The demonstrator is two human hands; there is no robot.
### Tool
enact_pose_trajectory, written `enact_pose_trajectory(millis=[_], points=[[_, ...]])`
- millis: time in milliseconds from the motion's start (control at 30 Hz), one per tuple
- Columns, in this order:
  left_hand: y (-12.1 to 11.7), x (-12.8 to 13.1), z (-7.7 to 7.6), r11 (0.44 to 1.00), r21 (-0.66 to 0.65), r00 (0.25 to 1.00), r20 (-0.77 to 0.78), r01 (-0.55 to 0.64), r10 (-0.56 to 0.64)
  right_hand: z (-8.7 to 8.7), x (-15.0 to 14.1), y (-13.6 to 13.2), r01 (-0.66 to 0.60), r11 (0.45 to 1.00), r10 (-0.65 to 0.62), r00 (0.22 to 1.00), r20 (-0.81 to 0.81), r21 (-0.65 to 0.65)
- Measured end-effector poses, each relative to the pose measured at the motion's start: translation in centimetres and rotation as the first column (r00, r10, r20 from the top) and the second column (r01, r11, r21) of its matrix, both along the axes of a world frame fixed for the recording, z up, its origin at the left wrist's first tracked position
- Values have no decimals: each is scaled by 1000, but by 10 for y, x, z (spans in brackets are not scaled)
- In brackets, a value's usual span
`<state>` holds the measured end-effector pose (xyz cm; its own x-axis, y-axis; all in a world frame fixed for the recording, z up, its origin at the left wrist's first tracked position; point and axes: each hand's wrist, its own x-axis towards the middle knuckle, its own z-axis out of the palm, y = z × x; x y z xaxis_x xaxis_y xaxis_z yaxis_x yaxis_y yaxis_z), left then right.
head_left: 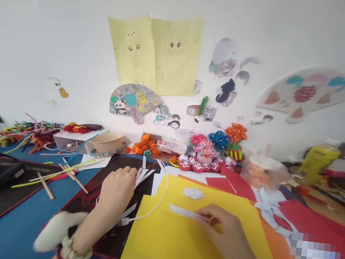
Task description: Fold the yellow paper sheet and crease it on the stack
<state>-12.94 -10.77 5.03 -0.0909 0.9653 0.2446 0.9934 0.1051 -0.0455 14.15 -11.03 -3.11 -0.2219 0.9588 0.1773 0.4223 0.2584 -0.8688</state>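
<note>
Between the thumb and fingers of my right hand (223,227) is a narrow white paper strip (182,211). Its slanted end points left, above a large yellow paper sheet (159,244). A small pile of folded white paper pieces (193,193) lies on that sheet, just beyond this hand. My left hand (118,187) is bent into a fist over the dark mat, back of the hand upward, its fingertips out of sight. Loose white strips (144,176) stick out beside its knuckles; whether it grips one is hidden.
A white cable (163,195) curves between my hands. Wooden sticks (75,178) and a white furry item (55,230) lie left. Red paper (314,220) and white scraps (271,205) lie right. Pipe-cleaner flowers (204,147), a bowl (107,143) and a yellow bottle (318,160) line the wall.
</note>
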Motion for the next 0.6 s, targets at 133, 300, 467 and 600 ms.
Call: enact_pose_trajectory(millis=[133, 300, 467, 600], points=[[8, -14, -11, 977, -201, 998, -21, -69, 66, -6, 1, 1, -69, 995, 62, 991, 115, 66], [12, -14, -22, 978, -198, 997, -55, -72, 62, -10, 2, 1, -87, 991, 66, 980, 190, 104], [10, -15, -20, 977, -191, 993, -87, -99, 84, -12, -2, -3, -96, 987, 66, 973, 222, 127], [7, -10, -15, 992, -93, 987, -146, -83, 69, -14, -4, -3, -106, 982, 66, 969, 240, 156]])
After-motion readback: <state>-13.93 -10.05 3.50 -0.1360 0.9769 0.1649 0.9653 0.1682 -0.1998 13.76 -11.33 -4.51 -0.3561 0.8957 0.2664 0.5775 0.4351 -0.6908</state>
